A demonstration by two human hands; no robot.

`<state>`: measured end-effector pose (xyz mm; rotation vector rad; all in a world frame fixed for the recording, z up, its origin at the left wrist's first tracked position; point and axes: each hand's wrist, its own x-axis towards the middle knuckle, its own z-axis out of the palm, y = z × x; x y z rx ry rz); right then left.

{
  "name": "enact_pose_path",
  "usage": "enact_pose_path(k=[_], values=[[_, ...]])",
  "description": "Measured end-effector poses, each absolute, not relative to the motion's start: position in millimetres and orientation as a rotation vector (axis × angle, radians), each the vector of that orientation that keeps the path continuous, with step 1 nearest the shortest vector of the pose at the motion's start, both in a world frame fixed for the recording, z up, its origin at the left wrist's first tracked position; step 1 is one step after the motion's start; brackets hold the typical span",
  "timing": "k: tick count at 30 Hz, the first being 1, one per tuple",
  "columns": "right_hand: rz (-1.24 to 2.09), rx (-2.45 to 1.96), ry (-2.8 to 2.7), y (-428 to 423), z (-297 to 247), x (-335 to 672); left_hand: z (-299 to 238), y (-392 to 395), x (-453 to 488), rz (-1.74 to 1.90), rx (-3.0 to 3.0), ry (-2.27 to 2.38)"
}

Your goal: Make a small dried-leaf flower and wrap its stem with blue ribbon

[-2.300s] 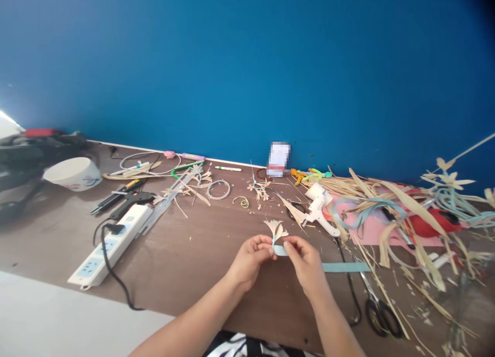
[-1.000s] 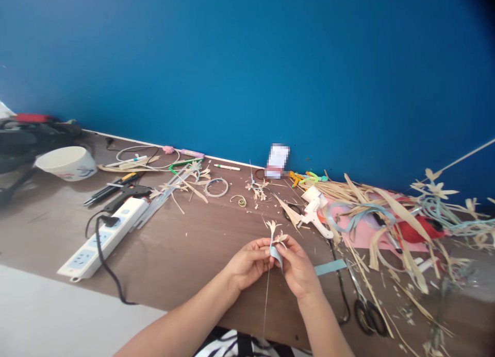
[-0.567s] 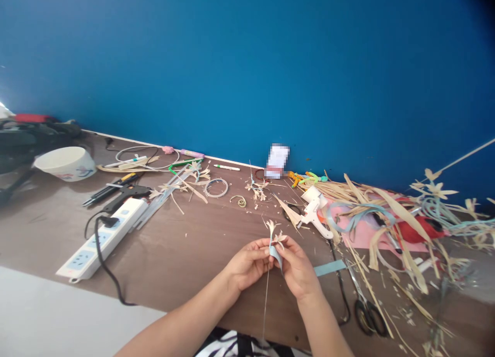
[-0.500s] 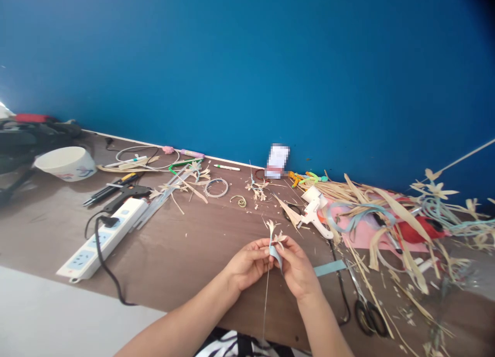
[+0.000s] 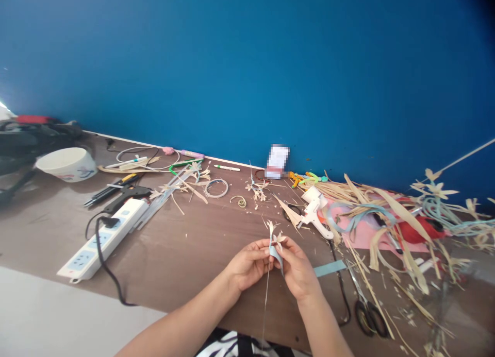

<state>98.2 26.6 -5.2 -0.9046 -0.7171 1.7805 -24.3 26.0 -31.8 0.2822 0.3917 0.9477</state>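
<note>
My left hand [image 5: 247, 264] and my right hand [image 5: 297, 267] meet over the brown table [image 5: 185, 249], fingers pinched together. Between them stands a small straw flower [image 5: 273, 229] on a thin wire stem [image 5: 266, 295] that hangs down towards me. A pale blue strip [image 5: 275, 253] is wound round the stem under the flower, and my right fingers pinch it. The strip's loose end [image 5: 329, 268] lies on the table to the right.
A white glue gun [image 5: 315, 213] and black scissors [image 5: 369, 310] lie to the right among straw strips [image 5: 390, 213] and a pink sheet [image 5: 361, 233]. To the left are a white power strip [image 5: 102, 238], a black glue gun [image 5: 126, 194], a white bowl [image 5: 65, 164], and wire coils [image 5: 217, 188].
The blue strip, stretched flat to the right 2.3 s ago, is now wound closer round the stem and its loose end is shorter. The hands have hardly moved in the last second.
</note>
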Motion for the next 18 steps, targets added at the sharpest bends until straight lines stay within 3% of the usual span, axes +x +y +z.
enact_pose_path(k=[11, 18], values=[[1.721, -0.969, -0.783, 26.6, -6.3, 98.9, -25.0, 26.6, -24.3, 1.021, 0.328, 0.489], [1.313, -1.232, -0.938, 25.2, -22.0, 103.6, -23.9, 30.5, -27.7, 1.163, 0.428, 0.817]])
